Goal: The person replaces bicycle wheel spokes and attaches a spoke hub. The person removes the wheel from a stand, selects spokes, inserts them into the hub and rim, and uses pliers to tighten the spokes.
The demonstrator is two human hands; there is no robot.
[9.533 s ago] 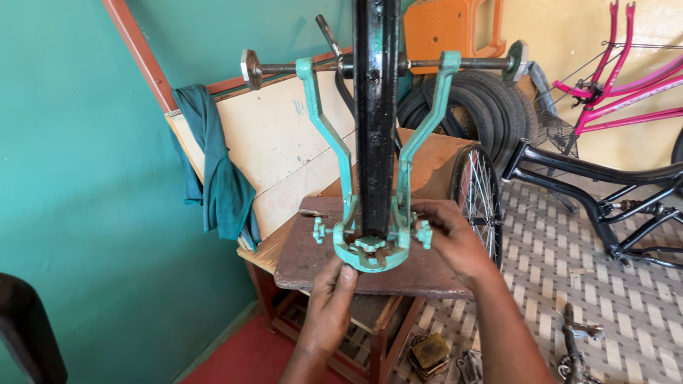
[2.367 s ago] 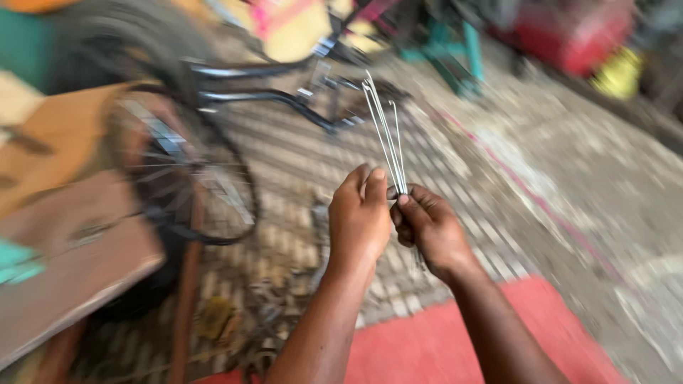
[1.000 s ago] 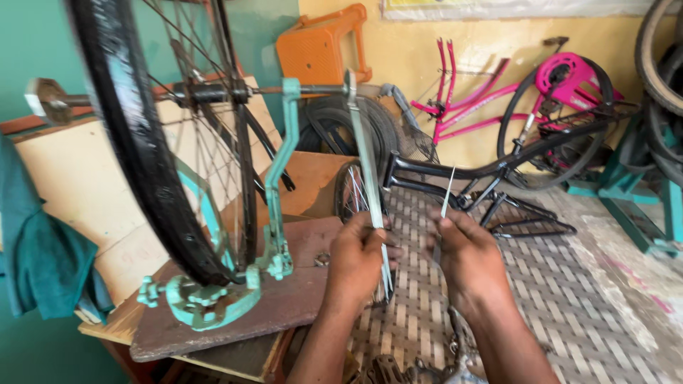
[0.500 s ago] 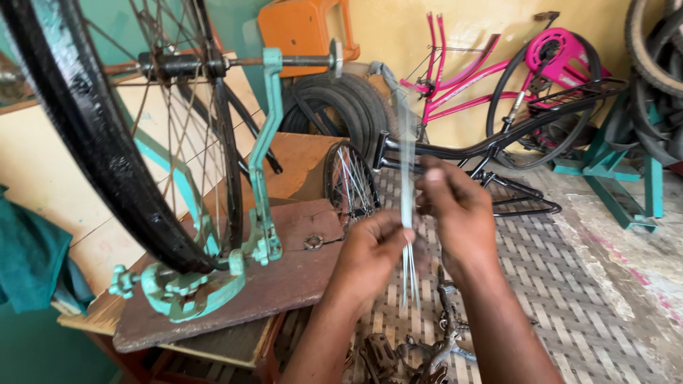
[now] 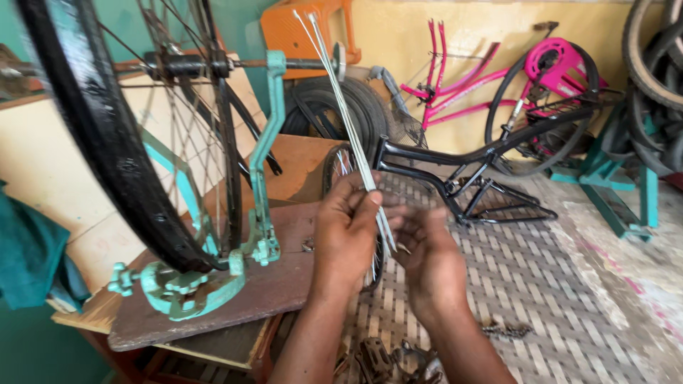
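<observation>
While L hand (image 5: 346, 238) pinches spokes (image 5: 343, 114) (thin bundle), R hand (image 5: 431, 259) touches ends.

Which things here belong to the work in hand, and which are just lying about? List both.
In hand:
- thin silver metal spokes, pinched by left hand, right hand at their lower ends
- black-tyred spoked wheel upright in the teal metal truing stand

Lying about:
- black bicycle frame
- pink bicycle frame
- orange plastic chair
- teal cloth

Bicycle workshop, truing stand (image 5: 206, 284), frames (image 5: 469, 160), tyres (image 5: 658, 78)
</observation>
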